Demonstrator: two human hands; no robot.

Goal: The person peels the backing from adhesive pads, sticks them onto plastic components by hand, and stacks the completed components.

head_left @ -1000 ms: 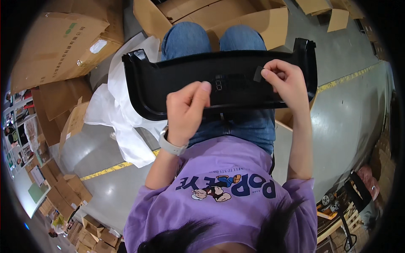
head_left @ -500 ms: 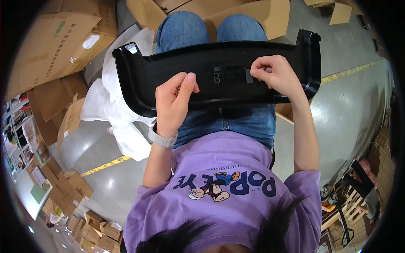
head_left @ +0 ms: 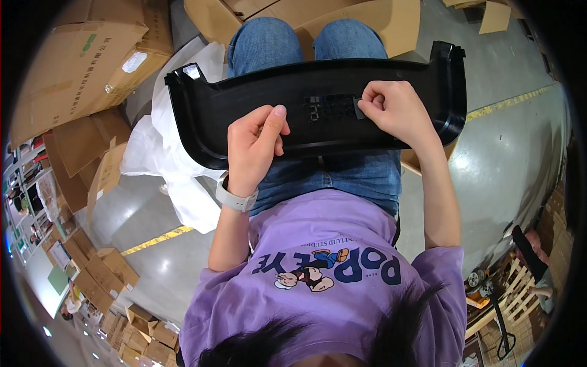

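Note:
A wide black plastic panel (head_left: pixel 269 85) with raised edges and two upright ends lies across my lap. Near its middle is a cluster of small rectangular openings (head_left: pixel 313 110). My right hand (head_left: pixel 397 110) pinches a small dark grey rectangular piece (head_left: pixel 359 109) at the right end of these openings; its kind is not clear. Over the left part of the panel, my left hand (head_left: pixel 254 140) is closed, thumb pressed against the curled fingers. Whatever those fingers may hold is hidden. A pale watch band circles my left wrist.
White wrapping sheet (head_left: pixel 183 189) hangs down left of my lap. Large cardboard boxes (head_left: pixel 79 67) stand at the far left, and an opened carton (head_left: pixel 391 24) lies beyond my knees. Smaller boxes (head_left: pixel 101 275) are at lower left. A yellow floor line (head_left: pixel 510 103) runs at right.
My right hand has shifted slightly left with the dark grey piece, which now appears tilted and less exposed. The left hand stays nearly in place, its lower fingers a little more visible.

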